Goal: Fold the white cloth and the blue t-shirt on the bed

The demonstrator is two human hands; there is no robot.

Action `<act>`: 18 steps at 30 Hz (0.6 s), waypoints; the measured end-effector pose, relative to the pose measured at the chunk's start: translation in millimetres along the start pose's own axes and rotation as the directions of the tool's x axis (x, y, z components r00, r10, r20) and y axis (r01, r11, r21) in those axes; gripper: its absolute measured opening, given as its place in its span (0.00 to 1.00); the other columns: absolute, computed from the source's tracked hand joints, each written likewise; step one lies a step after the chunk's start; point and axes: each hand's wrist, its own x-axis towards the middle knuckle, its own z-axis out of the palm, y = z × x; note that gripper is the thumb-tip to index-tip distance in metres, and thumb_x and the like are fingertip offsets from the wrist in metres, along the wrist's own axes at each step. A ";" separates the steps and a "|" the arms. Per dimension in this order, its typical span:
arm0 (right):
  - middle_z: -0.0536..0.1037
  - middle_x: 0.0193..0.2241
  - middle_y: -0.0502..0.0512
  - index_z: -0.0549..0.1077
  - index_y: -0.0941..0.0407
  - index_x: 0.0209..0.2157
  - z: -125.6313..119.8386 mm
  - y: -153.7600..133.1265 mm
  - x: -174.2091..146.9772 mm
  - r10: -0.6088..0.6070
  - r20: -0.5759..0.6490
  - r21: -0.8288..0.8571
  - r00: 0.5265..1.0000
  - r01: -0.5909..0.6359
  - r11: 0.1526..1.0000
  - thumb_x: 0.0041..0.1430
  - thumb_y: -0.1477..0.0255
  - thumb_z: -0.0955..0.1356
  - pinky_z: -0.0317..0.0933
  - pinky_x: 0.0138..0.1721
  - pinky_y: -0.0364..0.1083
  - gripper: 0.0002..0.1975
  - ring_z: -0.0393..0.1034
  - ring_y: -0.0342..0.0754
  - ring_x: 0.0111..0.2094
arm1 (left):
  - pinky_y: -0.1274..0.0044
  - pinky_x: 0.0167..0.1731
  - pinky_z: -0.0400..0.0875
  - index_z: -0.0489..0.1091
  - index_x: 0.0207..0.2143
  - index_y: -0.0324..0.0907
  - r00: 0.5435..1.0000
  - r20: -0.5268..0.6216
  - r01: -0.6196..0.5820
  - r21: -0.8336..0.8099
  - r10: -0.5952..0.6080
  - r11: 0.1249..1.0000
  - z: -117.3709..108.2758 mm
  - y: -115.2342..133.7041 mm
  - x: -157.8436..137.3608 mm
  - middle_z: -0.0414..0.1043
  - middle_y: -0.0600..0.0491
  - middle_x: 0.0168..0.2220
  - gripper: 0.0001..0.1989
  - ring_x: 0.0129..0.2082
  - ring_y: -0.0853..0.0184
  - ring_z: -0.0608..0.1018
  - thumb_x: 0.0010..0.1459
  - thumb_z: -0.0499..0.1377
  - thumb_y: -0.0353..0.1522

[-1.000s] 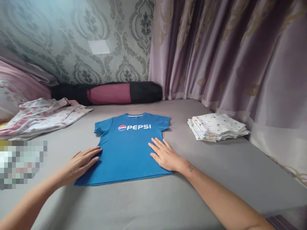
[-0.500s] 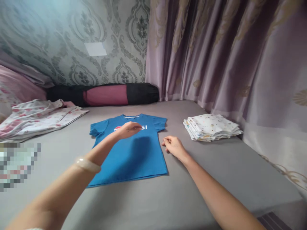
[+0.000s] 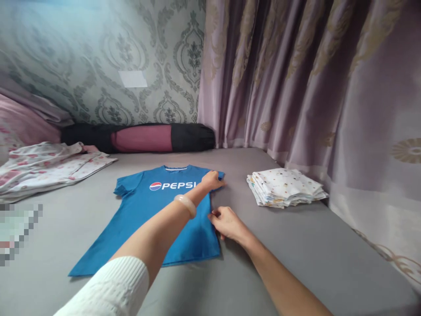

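Note:
A blue T-shirt (image 3: 138, 224) with a round emblem and white PEPSI lettering lies spread on the bed, its neckline facing away from me. My left hand (image 3: 212, 179), with a pale bangle (image 3: 186, 205) on the wrist, reaches across the shirt. Its fingers are closed at the sleeve on the shirt's right side and partly cover that sleeve. Lower down, my right hand (image 3: 228, 223) pinches the shirt's right side edge between thumb and fingers. The last letter of the print is partly covered by my left arm.
On the grey bed sheet (image 3: 279, 245), a stack of folded white patterned cloths (image 3: 286, 186) sits to the right. Flowered fabric (image 3: 59, 171) lies at the left. A black and maroon bolster (image 3: 141, 138) runs along the wall, and a mauve curtain (image 3: 279, 87) hangs at the right.
My left hand has moved right, from above the shirt's chest to its right sleeve. My right hand has come to the side edge. The shirt's lower left corner now shows, stretched outward.

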 end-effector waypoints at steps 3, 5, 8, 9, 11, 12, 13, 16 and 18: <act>0.72 0.19 0.48 0.70 0.61 0.47 -0.2 -1.9 -5.2 0.002 0.054 0.021 0.999 -0.004 1.000 0.59 0.62 0.66 0.55 0.15 0.39 0.20 0.65 0.41 0.13 | 0.70 0.45 0.69 0.73 0.41 0.38 0.997 -0.010 0.076 0.001 -0.076 0.997 7.4 8.2 6.5 0.70 0.36 0.50 0.23 0.50 0.51 0.74 0.47 0.65 0.45; 0.73 0.22 0.49 0.67 0.61 0.50 0.1 -2.7 -7.7 -0.006 0.081 0.037 0.997 0.003 0.999 0.58 0.63 0.67 0.55 0.15 0.39 0.22 0.65 0.41 0.13 | 0.71 0.47 0.68 0.73 0.42 0.39 0.994 -0.011 0.111 -0.011 -0.111 0.994 9.1 9.4 10.2 0.70 0.37 0.51 0.21 0.51 0.52 0.73 0.49 0.64 0.42; 0.74 0.24 0.51 0.67 0.61 0.51 0.7 -3.9 -9.9 -0.018 0.103 0.044 0.994 0.014 0.999 0.56 0.64 0.68 0.55 0.15 0.39 0.23 0.65 0.41 0.15 | 0.72 0.48 0.67 0.74 0.41 0.38 0.990 0.001 0.138 -0.046 -0.138 0.989 7.9 6.9 15.0 0.71 0.37 0.50 0.14 0.52 0.54 0.73 0.52 0.62 0.35; 0.74 0.25 0.51 0.66 0.61 0.52 1.0 -4.2 -10.4 -0.019 0.107 0.042 0.994 0.014 0.999 0.56 0.64 0.68 0.55 0.15 0.39 0.24 0.65 0.41 0.15 | 0.72 0.47 0.68 0.74 0.39 0.37 0.989 0.007 0.146 -0.062 -0.146 0.987 6.8 5.6 16.3 0.72 0.37 0.49 0.12 0.52 0.54 0.74 0.52 0.62 0.32; 0.74 0.27 0.52 0.66 0.61 0.52 1.3 -4.7 -11.3 -0.023 0.109 0.037 0.994 0.019 0.999 0.54 0.64 0.68 0.57 0.16 0.40 0.26 0.65 0.41 0.16 | 0.72 0.45 0.68 0.75 0.36 0.37 0.986 0.013 0.168 -0.105 -0.168 0.980 4.2 2.6 18.3 0.75 0.37 0.45 0.09 0.50 0.53 0.75 0.51 0.61 0.28; 0.75 0.28 0.53 0.66 0.60 0.52 1.5 -4.8 -11.6 -0.033 0.107 0.035 0.994 0.030 0.999 0.54 0.64 0.69 0.57 0.17 0.40 0.26 0.65 0.41 0.18 | 0.73 0.44 0.69 0.75 0.34 0.37 0.984 0.014 0.180 -0.133 -0.180 0.975 2.6 0.9 19.2 0.76 0.37 0.42 0.07 0.49 0.53 0.76 0.50 0.61 0.27; 0.74 0.29 0.53 0.66 0.60 0.52 1.7 -4.8 -11.9 -0.049 0.106 0.032 0.993 0.046 0.998 0.53 0.64 0.69 0.58 0.19 0.40 0.26 0.66 0.42 0.19 | 0.73 0.43 0.69 0.75 0.32 0.37 0.981 0.017 0.193 -0.165 -0.193 0.967 0.8 -1.0 20.0 0.77 0.38 0.39 0.06 0.47 0.53 0.77 0.49 0.61 0.26; 0.74 0.27 0.50 0.67 0.60 0.51 1.8 -4.6 -12.4 -0.096 0.103 0.018 0.990 0.095 0.995 0.51 0.66 0.71 0.60 0.24 0.40 0.26 0.67 0.42 0.23 | 0.75 0.35 0.72 0.73 0.26 0.36 0.970 0.042 0.241 -0.291 -0.239 0.926 -6.3 -9.0 22.1 0.75 0.44 0.26 0.01 0.35 0.57 0.80 0.48 0.61 0.26; 0.73 0.26 0.49 0.68 0.60 0.49 1.8 -4.5 -12.9 -0.109 0.107 0.012 0.988 0.108 0.994 0.50 0.66 0.71 0.59 0.26 0.40 0.24 0.66 0.42 0.25 | 0.76 0.29 0.72 0.72 0.25 0.36 0.960 0.050 0.272 -0.393 -0.275 0.878 -12.8 -16.4 22.7 0.70 0.49 0.20 0.02 0.26 0.62 0.79 0.49 0.60 0.27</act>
